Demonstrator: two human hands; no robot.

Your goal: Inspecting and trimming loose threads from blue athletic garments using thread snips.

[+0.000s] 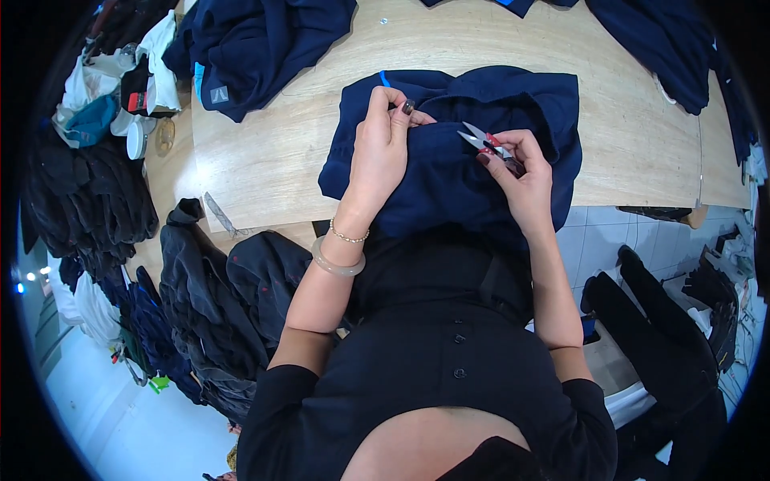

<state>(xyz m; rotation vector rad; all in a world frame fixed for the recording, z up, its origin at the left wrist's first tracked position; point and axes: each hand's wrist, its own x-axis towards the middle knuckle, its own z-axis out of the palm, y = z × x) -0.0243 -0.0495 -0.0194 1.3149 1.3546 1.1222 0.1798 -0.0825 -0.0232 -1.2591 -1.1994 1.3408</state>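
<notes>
A navy garment (449,188) lies bunched at the table's near edge, its elastic-looking opening (481,100) facing up. My left hand (383,140) rests at the left of that opening, thumb and forefinger pinched together. Whatever is in the pinch is too small to see; the other fingers lie against the fabric edge. In my right hand (521,168) is a pair of thread snips (481,143) with red on the handle. Their pointed blades are apart and aim left over the garment, towards my left hand.
More navy garments lie on the wooden table (281,160), one heap (257,48) at the back left and another (662,48) at the back right. Dark clothes (208,297) hang or pile at my left. A round white container (138,138) stands near the left edge.
</notes>
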